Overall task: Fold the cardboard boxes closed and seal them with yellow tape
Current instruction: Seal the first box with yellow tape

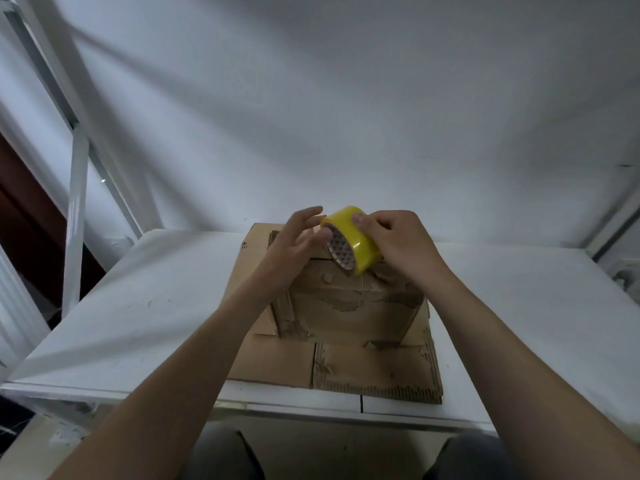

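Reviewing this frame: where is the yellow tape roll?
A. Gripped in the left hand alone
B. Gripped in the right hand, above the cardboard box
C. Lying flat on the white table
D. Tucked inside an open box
B: the right hand curls round the yellow tape roll over the cardboard box, while the left hand reaches toward it with fairly straight fingers.

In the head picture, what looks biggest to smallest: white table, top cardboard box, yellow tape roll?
1. white table
2. top cardboard box
3. yellow tape roll, gripped by the right hand
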Demonstrator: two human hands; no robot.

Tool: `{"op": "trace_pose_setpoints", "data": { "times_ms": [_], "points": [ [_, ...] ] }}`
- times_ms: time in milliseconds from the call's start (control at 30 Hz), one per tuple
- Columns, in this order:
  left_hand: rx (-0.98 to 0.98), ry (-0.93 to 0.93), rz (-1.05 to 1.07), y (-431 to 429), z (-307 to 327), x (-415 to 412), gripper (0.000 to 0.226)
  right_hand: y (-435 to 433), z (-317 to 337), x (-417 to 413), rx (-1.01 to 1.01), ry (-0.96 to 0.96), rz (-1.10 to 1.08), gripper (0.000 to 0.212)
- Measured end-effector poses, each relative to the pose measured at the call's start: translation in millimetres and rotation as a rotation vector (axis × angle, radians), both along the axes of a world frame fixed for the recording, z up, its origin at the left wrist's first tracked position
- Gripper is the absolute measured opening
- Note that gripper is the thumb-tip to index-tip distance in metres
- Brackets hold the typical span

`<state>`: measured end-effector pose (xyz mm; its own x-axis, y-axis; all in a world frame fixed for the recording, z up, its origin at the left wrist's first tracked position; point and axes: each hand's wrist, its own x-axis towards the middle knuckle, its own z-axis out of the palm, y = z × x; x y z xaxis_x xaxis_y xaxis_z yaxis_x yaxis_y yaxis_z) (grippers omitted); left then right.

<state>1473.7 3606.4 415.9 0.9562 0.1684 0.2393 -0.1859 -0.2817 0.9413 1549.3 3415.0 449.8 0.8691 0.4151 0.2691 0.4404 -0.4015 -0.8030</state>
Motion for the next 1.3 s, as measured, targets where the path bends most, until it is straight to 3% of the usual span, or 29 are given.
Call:
{"op": "trace_pose_setpoints", "data": {
  "times_ms": [100,167,333,500,600,700,800,900,1067,1300],
  "points": [
    [0.139,0.047,-0.058,-4.4,-5.5,-1.2,0.099,2.1,5.9,1.1,-0.005,0.020,0.003,0.064],
    [0.200,0.004,-0.029,-5.7,-8.9,1.4,0.106,2.1,7.7,1.1,0.004,0.032,0.040,0.056],
    [0.124,-0.090,0.036,-0.7,-10.3,5.3,0.078,-10.6,1.3,-0.5,0.103,0.115,0.209,0.006],
    [0.075,0.010,0.099,-3.7,-4.9,5.2,0.033,-10.3,-11.3,-5.9,-0.097,-0.036,0.311,0.002],
    [0.019,0.006,0.142,-4.8,-6.3,4.2,0.023,-5.9,-10.2,-5.5,-0.043,-0.097,0.260,0.014],
    [0.022,-0.026,0.165,-2.4,-6.6,0.1,0.036,-6.9,-10.0,-0.2,0.016,-0.183,0.168,0.014],
    [0.035,-0.052,0.135,-2.7,-3.0,-1.6,0.031,-2.8,-7.4,4.8,-0.102,-0.349,0.120,0.048],
    [0.014,-0.046,0.103,-1.8,-1.8,-2.8,0.019,6.5,-5.9,11.7,-0.224,-0.415,0.178,0.051],
    [0.034,-0.043,0.168,4.3,-8.1,-7.9,0.017,-1.3,-9.6,22.8,-0.145,-0.307,0.028,0.047],
    [0.085,-0.089,0.227,-4.0,-4.8,-6.6,0.024,-7.4,-8.9,17.0,-0.029,-0.182,-0.043,0.061]
  ]
}}
